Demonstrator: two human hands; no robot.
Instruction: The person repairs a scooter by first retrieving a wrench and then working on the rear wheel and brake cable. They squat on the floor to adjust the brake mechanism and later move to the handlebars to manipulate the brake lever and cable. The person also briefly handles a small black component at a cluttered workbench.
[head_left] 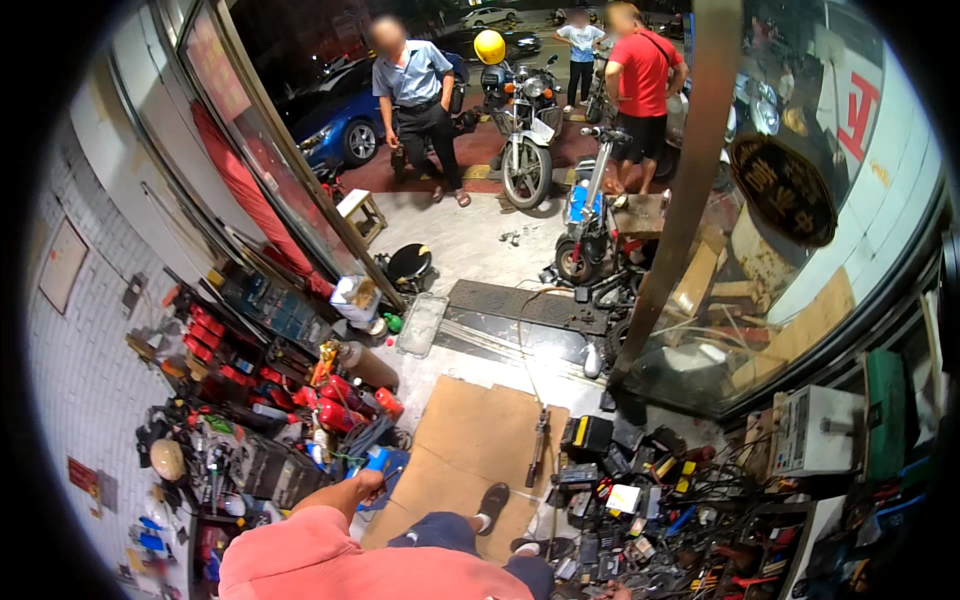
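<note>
My left arm reaches out from a pink sleeve toward the cluttered left side. At its end my left hand (370, 485) looks closed, with a thin thing poking out that is too small to name. Just beyond the fingers is a small blue object (378, 458); whether they touch it I cannot tell. A skin-coloured patch at the bottom edge seems to be my right hand (617, 591), beside a heap of small parts and tools (640, 520); its fingers are cut off from view. Under my shoe (492, 505) lies a flattened cardboard sheet (450, 430).
Red canisters (342, 405) and a grey gas cylinder (368, 365) crowd the left. A black battery (586, 438) and a long dark metal tool (539, 445) lie right of the cardboard. Outside the glass doorway are a motorcycle (525, 150), a small bike (585, 215) and several people.
</note>
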